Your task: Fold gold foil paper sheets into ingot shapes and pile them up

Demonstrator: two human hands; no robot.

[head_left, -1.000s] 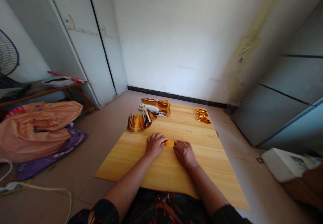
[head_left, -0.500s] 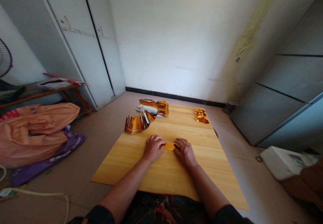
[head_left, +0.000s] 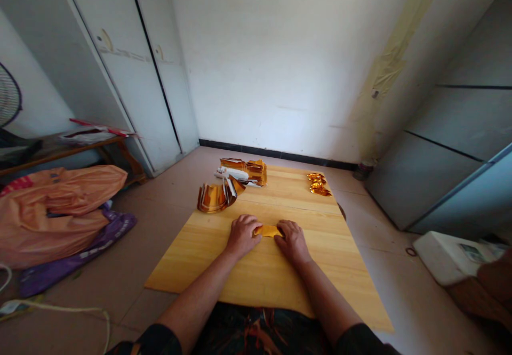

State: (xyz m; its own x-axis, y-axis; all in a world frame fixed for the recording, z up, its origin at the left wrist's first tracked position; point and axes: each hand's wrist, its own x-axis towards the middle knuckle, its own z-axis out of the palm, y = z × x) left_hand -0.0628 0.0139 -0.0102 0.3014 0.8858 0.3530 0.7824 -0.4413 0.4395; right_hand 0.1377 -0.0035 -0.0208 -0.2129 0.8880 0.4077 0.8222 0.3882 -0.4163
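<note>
Nearest is the dark patterned clothing (head_left: 256, 331) on the person's lap, at the near edge of the wooden bench (head_left: 280, 285). Past that edge, 2 bare hands rest over the bench, a short gold strip (head_left: 268, 231) lying crosswise between them. The left hand (head_left: 243, 236) has its fingers bent and closed on the strip's left end; the right hand (head_left: 295, 243) has its fingers curled in on the right end, the thumb tucked close. The strip's middle shows flat and low over the wood.

Farther on, to the left, curled gold sheets (head_left: 213, 198) stand in a U shape at the bench's edge. Just behind them lie a white roll (head_left: 233, 174) and a stack of gold sheets (head_left: 259, 171). Shiny crumpled gold pieces (head_left: 319, 186) sit near the far right corner, well apart from the sheets. Beyond the bench, a dark jar (head_left: 364, 171) stands on the floor by the pale wall (head_left: 260, 62).
</note>
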